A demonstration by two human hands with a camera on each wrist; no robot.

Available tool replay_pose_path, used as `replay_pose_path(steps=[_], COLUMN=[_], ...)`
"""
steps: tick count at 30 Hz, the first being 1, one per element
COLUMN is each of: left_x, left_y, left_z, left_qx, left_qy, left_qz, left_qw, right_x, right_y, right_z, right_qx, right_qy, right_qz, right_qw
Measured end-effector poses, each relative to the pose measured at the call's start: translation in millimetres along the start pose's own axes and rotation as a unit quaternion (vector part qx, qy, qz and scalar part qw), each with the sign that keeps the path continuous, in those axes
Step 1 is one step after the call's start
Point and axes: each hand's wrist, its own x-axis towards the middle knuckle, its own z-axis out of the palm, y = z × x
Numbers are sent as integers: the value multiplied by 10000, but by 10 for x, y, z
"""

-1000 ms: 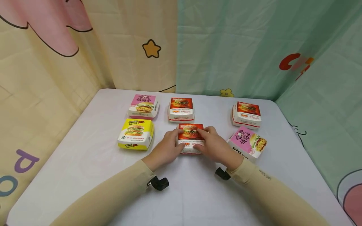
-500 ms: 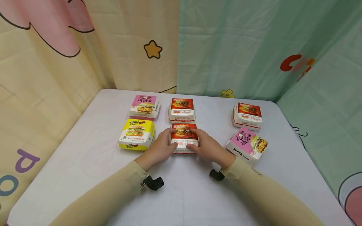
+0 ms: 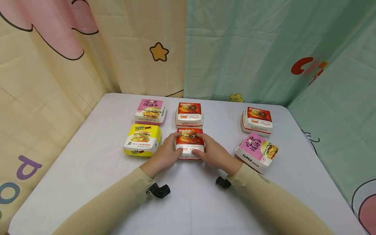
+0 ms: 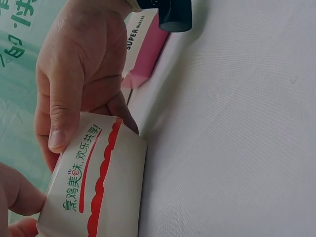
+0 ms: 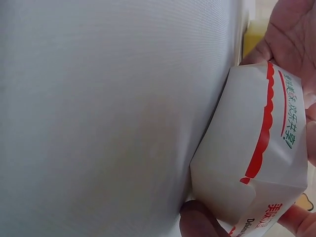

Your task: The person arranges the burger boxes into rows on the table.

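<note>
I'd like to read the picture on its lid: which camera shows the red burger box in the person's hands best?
The head view: the held red burger box shows its whole printed lid between both hands. The left wrist view shows only its white side with a red wavy stripe; the right wrist view shows much the same.

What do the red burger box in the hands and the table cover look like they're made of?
The red burger box, held by the left hand and right hand, looks like thin printed paperboard: matte white walls, creased fold edges, a slightly glossy printed lid. The table cover seems to be white woven cloth; the wrist views show a fine weave and soft wrinkles.
</note>
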Motion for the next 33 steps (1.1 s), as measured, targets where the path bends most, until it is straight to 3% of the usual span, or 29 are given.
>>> replay_pose_path(steps=[33], left_x=[-4], left_y=[-12], left_z=[8], left_qx=[-124], left_qy=[69], left_qz=[74], left_qw=[9999], right_x=[49], right_y=[56], right_z=[34], right_qx=[363], right_qy=[51], right_qz=[13], right_qw=[9993])
